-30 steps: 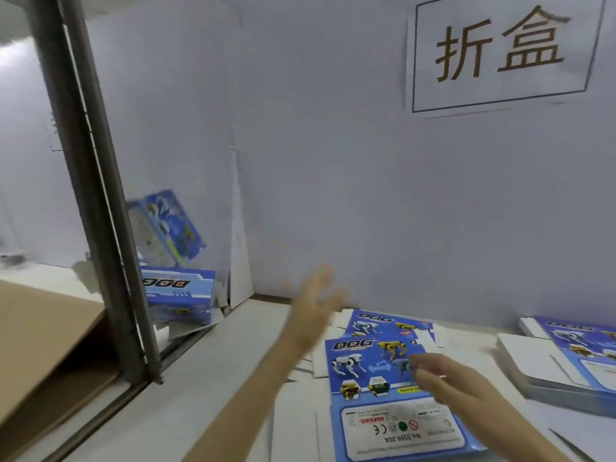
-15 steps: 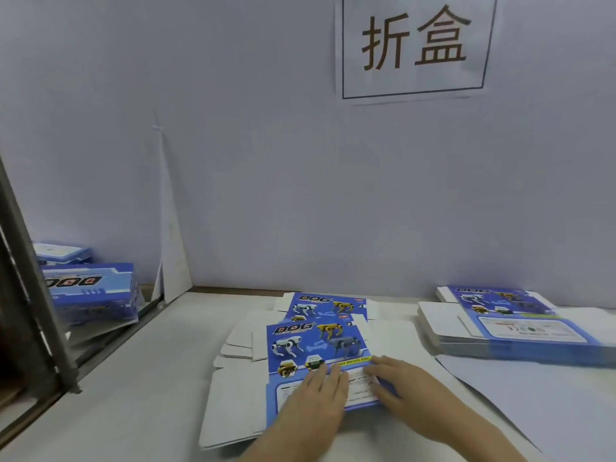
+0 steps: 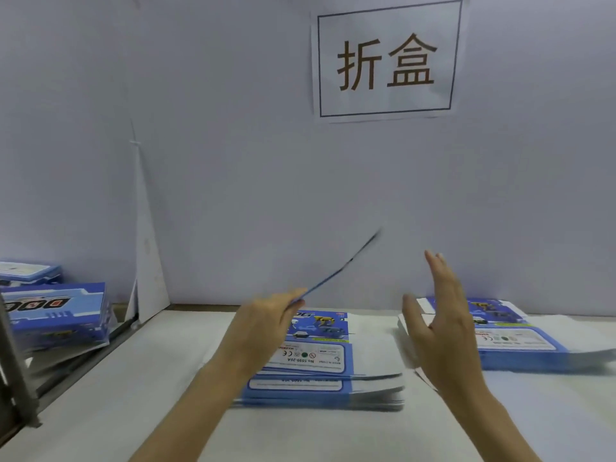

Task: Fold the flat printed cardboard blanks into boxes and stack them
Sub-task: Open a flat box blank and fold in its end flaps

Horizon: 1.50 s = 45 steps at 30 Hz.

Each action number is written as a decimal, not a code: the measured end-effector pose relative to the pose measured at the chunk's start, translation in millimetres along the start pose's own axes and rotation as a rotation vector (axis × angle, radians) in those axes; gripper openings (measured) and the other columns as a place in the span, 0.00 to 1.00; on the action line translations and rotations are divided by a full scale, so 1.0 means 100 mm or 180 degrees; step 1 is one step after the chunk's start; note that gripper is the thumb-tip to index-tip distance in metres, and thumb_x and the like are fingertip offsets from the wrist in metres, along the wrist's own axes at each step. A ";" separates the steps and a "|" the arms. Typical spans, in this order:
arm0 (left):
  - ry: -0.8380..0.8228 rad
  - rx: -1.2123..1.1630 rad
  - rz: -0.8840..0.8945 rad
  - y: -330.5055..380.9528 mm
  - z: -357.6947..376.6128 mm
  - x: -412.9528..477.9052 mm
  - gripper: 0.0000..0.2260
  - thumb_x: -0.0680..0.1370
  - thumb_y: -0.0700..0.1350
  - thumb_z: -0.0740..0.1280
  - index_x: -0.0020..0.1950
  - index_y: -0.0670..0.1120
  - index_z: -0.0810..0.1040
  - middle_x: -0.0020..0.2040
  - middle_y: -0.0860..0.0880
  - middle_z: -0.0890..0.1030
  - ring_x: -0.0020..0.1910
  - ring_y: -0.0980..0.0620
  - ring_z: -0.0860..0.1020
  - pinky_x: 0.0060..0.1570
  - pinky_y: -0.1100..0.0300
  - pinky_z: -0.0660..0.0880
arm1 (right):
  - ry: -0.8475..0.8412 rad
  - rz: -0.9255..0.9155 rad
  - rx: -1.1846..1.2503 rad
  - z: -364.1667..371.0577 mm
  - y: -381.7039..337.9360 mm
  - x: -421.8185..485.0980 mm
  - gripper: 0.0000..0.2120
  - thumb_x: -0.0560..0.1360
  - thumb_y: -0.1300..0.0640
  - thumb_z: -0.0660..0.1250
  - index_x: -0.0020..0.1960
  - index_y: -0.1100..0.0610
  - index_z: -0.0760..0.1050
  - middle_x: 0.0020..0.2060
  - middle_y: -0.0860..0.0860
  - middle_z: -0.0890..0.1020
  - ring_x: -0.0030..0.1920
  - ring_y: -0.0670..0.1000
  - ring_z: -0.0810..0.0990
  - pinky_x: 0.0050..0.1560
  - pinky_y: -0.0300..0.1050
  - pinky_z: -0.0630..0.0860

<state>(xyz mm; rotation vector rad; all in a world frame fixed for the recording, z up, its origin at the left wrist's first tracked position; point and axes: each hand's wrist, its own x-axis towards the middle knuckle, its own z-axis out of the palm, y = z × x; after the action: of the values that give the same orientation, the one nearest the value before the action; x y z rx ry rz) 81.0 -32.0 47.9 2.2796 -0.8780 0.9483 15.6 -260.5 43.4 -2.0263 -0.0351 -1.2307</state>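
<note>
Clearance, as I read it. The wall [image 3: 233, 195] closes the whole far side. The centre stack [image 3: 333, 378] and right stack [image 3: 520, 345] lie on the table [image 3: 166, 378] with a narrow gap between them. My right hand [image 3: 440, 315], fingers straight, hovers over that gap. My left hand [image 3: 266, 325] pinches a blank [image 3: 346, 261], tilted up above the centre stack. Bare table runs left of that stack to the post [image 3: 15, 371] and boxes [image 3: 56, 311], and along the front right.
</note>
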 end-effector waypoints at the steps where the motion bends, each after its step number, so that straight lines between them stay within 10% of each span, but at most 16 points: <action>1: 0.0217 -0.0018 0.0082 0.03 -0.02 0.07 0.12 0.77 0.43 0.67 0.58 0.41 0.82 0.34 0.46 0.83 0.27 0.57 0.70 0.34 0.81 0.64 | 0.0000 0.0191 0.0178 0.03 -0.02 0.02 0.30 0.76 0.65 0.65 0.75 0.53 0.60 0.74 0.51 0.64 0.74 0.48 0.62 0.69 0.37 0.57; 6: 0.0594 -0.0508 -0.0110 0.16 0.04 0.21 0.12 0.75 0.49 0.66 0.57 0.52 0.83 0.28 0.54 0.78 0.29 0.59 0.67 0.30 0.77 0.64 | -0.0282 0.0616 0.0712 0.23 -0.13 0.02 0.32 0.79 0.58 0.63 0.77 0.46 0.52 0.74 0.43 0.61 0.72 0.43 0.61 0.71 0.43 0.59; 9: 0.0076 -0.0876 -0.0601 0.23 0.23 0.09 0.12 0.74 0.63 0.55 0.39 0.71 0.78 0.25 0.60 0.74 0.26 0.57 0.69 0.28 0.69 0.64 | -0.0553 0.0898 0.0734 0.38 -0.14 -0.03 0.32 0.80 0.50 0.60 0.78 0.45 0.47 0.73 0.41 0.58 0.68 0.36 0.57 0.67 0.34 0.53; 13: 0.0451 -0.0689 -0.0739 0.25 0.29 0.01 0.13 0.78 0.59 0.57 0.37 0.61 0.75 0.25 0.57 0.72 0.27 0.54 0.70 0.28 0.64 0.65 | -0.0067 0.1385 0.0402 0.38 -0.05 -0.01 0.32 0.80 0.47 0.56 0.79 0.52 0.45 0.78 0.48 0.45 0.77 0.45 0.44 0.71 0.38 0.42; 17: 0.1391 -0.1307 -0.0937 0.33 0.09 0.07 0.15 0.79 0.55 0.62 0.33 0.53 0.72 0.24 0.54 0.67 0.25 0.58 0.63 0.25 0.69 0.60 | -0.0089 0.1040 0.0196 0.21 -0.01 0.09 0.29 0.80 0.49 0.57 0.78 0.54 0.52 0.78 0.50 0.55 0.77 0.48 0.52 0.75 0.45 0.49; 25: 0.1335 -0.2507 -0.1484 0.46 -0.04 0.03 0.18 0.74 0.57 0.58 0.61 0.53 0.72 0.49 0.55 0.81 0.47 0.59 0.79 0.39 0.66 0.78 | -0.0789 0.1035 0.1877 0.25 -0.19 0.06 0.13 0.76 0.52 0.65 0.59 0.42 0.70 0.53 0.42 0.80 0.51 0.37 0.80 0.39 0.30 0.77; 32: 0.1189 -0.2646 -0.1667 0.55 0.09 0.04 0.30 0.73 0.63 0.56 0.74 0.57 0.61 0.59 0.60 0.77 0.54 0.64 0.76 0.40 0.72 0.76 | -0.0661 0.1139 0.1506 0.26 -0.21 0.02 0.30 0.64 0.37 0.68 0.64 0.44 0.70 0.53 0.41 0.80 0.53 0.42 0.79 0.40 0.31 0.78; 35: 0.1070 -0.2662 -0.1779 0.59 0.14 0.03 0.30 0.72 0.64 0.55 0.75 0.63 0.57 0.58 0.65 0.77 0.54 0.64 0.77 0.52 0.61 0.77 | -0.1058 0.1069 0.1863 0.28 -0.31 -0.03 0.29 0.65 0.28 0.67 0.59 0.44 0.75 0.47 0.44 0.83 0.50 0.44 0.82 0.42 0.36 0.78; 38: 0.0956 -0.2548 -0.1780 0.68 0.19 0.01 0.34 0.71 0.67 0.55 0.76 0.64 0.49 0.66 0.71 0.67 0.65 0.70 0.67 0.59 0.73 0.67 | -0.1679 0.0904 0.2182 0.30 -0.41 -0.10 0.33 0.59 0.23 0.61 0.54 0.43 0.78 0.36 0.36 0.83 0.38 0.35 0.82 0.36 0.27 0.74; 42: 0.0797 -0.1711 -0.1544 0.70 0.14 0.03 0.33 0.74 0.71 0.52 0.76 0.63 0.47 0.77 0.57 0.57 0.75 0.60 0.53 0.74 0.57 0.56 | -0.2142 0.1041 0.2564 0.32 -0.38 -0.13 0.12 0.65 0.38 0.71 0.49 0.35 0.81 0.47 0.41 0.85 0.48 0.42 0.84 0.43 0.32 0.77; 45: 0.0434 -0.2049 -0.1454 0.63 0.00 0.07 0.29 0.70 0.69 0.55 0.70 0.72 0.52 0.74 0.62 0.58 0.73 0.66 0.57 0.69 0.65 0.60 | -0.1991 0.1143 0.2588 0.26 -0.27 -0.07 0.14 0.63 0.44 0.73 0.49 0.40 0.82 0.48 0.47 0.86 0.48 0.48 0.84 0.42 0.37 0.79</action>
<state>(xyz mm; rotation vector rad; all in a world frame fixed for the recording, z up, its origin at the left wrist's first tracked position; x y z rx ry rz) 38.9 -75.8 66.2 1.7204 -0.4723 0.5079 21.2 -222.5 47.5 -1.5066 -0.3873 -0.2367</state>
